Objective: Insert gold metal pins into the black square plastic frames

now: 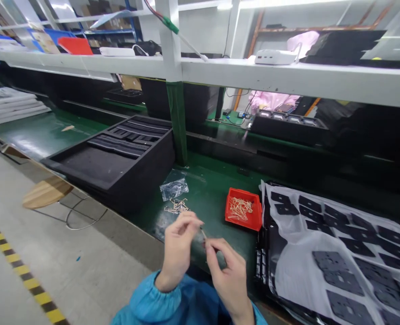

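My left hand and my right hand are raised over the front edge of the green bench. Between their pinched fingertips runs a small, thin, light-coloured piece with a dark end; its details are too small to tell. My left fingers pinch its upper end, my right fingers its lower end. Just beyond my left hand lies a loose pile of small pale and dark pieces, with a clear plastic bag behind it. A red tray holding many thin pale pieces stands right of the pile.
A large black foam box stands on the left. Black trays under a white sheet with flat black parts fill the right. A post and a shelf rise behind. A person in pink sits beyond; a wooden stool stands at left.
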The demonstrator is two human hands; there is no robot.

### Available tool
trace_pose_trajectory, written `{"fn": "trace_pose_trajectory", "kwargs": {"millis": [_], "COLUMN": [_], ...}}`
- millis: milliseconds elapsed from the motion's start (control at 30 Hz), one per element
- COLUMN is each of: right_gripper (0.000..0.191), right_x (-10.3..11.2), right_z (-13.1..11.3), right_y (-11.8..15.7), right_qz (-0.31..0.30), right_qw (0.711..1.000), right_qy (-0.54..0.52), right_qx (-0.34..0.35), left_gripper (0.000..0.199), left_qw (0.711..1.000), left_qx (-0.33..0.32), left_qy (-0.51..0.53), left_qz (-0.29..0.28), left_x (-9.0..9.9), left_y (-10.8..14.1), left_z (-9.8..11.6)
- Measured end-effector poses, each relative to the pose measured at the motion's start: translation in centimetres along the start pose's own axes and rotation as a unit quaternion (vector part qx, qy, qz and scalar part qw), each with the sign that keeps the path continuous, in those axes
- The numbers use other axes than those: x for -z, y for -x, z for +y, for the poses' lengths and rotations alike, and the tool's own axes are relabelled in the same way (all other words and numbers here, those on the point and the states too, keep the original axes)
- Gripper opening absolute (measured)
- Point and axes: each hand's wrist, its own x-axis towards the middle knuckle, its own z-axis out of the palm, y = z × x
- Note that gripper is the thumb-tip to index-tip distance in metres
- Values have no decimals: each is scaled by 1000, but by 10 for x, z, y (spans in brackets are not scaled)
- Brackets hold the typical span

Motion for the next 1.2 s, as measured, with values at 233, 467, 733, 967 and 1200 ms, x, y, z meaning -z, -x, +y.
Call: {"fn": "trace_pose_trajectory", "kwargs": {"millis": [233,467,733,967,1200], "right_gripper": [8,53,45,52,36], "right_x": [45,44,35,70,137], "right_z": [26,52,29,31,20], "right_y": [-23,-26,-10,20,82], "right_qz": [172,96,121,202,324], "right_qw": [983,978,964,951,926], "right_qy": [70,-29,-74,-46,-79], "right_qx": [-2,-185,-225,-229,-178], "left_gripper": [30,16,21,10,34], "left_qw": [994,980,939,826,774], "left_qx": [-12,31,32,-96,-143], "left_qy": [61,-147,-210,-416,-491], "left_qz": [92,-133,-271,-368,-373], "left_x": [17,-13,-27,-113,-260], "left_y": [-40,-12,6,-44,-53], "left_z": [13,-3,-7,-17,-85]}}
